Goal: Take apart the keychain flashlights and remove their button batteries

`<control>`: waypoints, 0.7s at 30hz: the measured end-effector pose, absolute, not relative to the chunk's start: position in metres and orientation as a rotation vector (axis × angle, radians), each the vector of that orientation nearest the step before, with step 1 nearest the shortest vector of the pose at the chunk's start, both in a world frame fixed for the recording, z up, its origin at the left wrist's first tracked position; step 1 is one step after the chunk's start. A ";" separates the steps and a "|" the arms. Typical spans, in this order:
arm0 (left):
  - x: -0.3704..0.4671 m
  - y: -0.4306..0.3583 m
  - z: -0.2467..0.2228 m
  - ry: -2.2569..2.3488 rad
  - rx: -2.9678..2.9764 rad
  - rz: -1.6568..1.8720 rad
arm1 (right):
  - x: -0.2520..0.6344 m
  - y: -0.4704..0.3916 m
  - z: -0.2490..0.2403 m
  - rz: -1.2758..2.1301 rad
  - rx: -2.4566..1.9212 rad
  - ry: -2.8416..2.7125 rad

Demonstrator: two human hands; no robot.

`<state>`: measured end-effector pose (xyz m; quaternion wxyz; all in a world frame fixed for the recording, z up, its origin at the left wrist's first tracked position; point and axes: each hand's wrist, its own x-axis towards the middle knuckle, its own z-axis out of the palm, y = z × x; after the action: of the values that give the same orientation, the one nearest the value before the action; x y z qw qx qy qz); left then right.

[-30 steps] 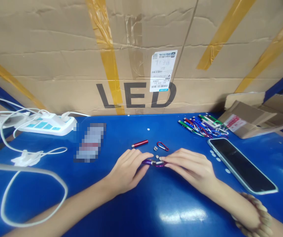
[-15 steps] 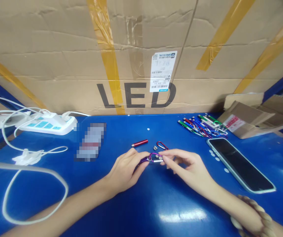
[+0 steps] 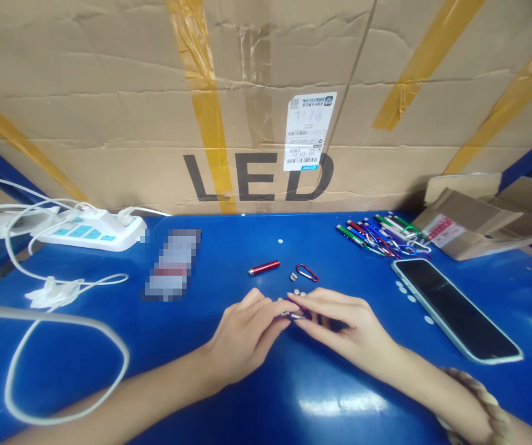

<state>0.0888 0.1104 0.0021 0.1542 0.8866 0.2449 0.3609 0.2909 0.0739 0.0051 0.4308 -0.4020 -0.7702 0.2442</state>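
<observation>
Your left fingers (image 3: pixel 273 309) and right fingers (image 3: pixel 326 302) pinch a purple clip (image 3: pixel 305 316); far right, an open box (image 3: pixel 470 221) hides its bottom.

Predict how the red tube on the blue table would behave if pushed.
The red tube looks round, so it would probably roll sideways. Its glossy surface suggests it may be slippery, and its straight, metallic-looking body seems stiff.

A glossy blue tabletop (image 3: pixel 257 402) is bearing a slim red cylinder (image 3: pixel 264 267), oval red clip (image 3: pixel 307 276), pale-edged black phone (image 3: pixel 458 312) and white power strip (image 3: pixel 90 233).
</observation>
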 end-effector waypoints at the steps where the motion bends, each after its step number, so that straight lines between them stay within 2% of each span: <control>1: 0.089 0.110 0.002 0.674 2.565 1.041 | 0.290 0.073 0.005 0.606 -0.999 -1.930; 8: 0.090 0.111 0.003 0.472 2.710 1.042 | 0.285 0.073 0.010 0.788 -1.108 -1.928; 15: 0.091 0.111 0.002 0.548 2.793 1.013 | 0.291 0.071 0.009 0.261 -1.049 -2.220; 21: 0.092 0.109 0.000 0.670 2.594 1.108 | 0.292 0.072 0.008 0.214 -1.074 -2.221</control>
<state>0.0921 0.1094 0.0002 0.1210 0.8881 0.2294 0.3795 0.2924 0.0715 0.0078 0.3267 -0.4098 -0.8477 0.0818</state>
